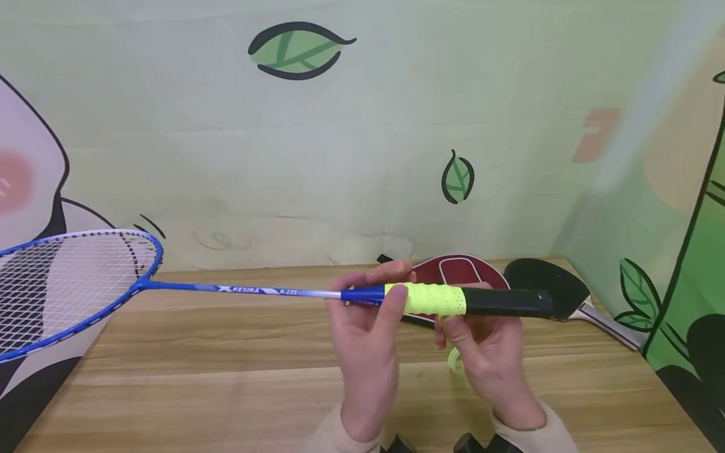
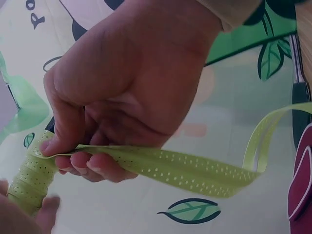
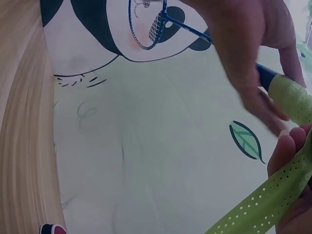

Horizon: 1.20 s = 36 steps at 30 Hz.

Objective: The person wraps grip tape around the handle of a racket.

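A blue-and-white badminton racket is held level, its strung head off to the left in the head view. My left hand grips it around the blue cone, thumb on the upper wraps. Perforated neon-yellow overgrip tape covers the upper handle in overlapping turns; the lower handle shows black. Just under the last turn, my right hand pinches the loose tape between thumb and fingers. In the left wrist view the loose strip runs from that pinch to the right and loops upward.
Behind the handle on the wooden table lies a dark-red item with white lines, partly hidden. Right of it is a black paddle with a silver handle. A printed cloth backdrop stands behind the table.
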{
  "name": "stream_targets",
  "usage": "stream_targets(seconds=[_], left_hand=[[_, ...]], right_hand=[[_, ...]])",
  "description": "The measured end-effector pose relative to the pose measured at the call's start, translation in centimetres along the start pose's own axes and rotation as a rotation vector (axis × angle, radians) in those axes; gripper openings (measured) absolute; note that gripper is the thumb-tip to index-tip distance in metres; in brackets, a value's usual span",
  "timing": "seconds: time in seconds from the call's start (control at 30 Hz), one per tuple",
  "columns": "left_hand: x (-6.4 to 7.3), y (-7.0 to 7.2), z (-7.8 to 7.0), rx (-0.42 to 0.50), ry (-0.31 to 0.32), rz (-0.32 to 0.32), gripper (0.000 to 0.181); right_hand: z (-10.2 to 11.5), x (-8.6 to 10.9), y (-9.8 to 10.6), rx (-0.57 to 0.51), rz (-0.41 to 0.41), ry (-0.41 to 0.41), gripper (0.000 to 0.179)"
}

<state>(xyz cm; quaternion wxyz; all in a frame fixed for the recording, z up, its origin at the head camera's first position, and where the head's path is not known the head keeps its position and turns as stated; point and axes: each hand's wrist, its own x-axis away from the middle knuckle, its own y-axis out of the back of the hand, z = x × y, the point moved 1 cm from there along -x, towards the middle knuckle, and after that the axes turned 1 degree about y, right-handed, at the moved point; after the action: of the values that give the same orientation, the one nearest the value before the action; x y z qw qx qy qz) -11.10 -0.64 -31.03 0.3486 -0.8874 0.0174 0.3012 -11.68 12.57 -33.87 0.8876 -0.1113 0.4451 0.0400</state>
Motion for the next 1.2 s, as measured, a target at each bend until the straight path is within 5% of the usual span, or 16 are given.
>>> stream_targets(seconds=[0.1, 0.2, 0.47, 0.87, 1.2], left_hand=[[-0.07, 0.03, 0.21, 0.116, -0.047, 0.111, 0.046], [-0.05, 0.08, 0.24, 0.115, -0.039, 0.163, 0.050], [-0.14, 0.41, 0.10, -0.077, 0.003, 0.094, 0.039], [-0.06, 0.42, 0.21, -0.034, 0.021, 0.038, 0.038], [0.08, 0.50, 0.24, -0.065, 0.029, 0.001, 0.038]], right_hand=[[-0.05, 0.09, -0.02, 0.023, -0.013, -0.006, 0.015], [-0.04, 0.12, 0.16, 0.049, -0.031, -0.016, 0.013], [-0.59, 0.04, 0.40, 0.073, -0.066, 0.020, 0.013], [-0.96, 0.23, 0.34, 0.088, -0.115, 0.031, 0.016], [-0.60, 0.36, 0.20, 0.205, -0.128, 0.015, 0.010]])
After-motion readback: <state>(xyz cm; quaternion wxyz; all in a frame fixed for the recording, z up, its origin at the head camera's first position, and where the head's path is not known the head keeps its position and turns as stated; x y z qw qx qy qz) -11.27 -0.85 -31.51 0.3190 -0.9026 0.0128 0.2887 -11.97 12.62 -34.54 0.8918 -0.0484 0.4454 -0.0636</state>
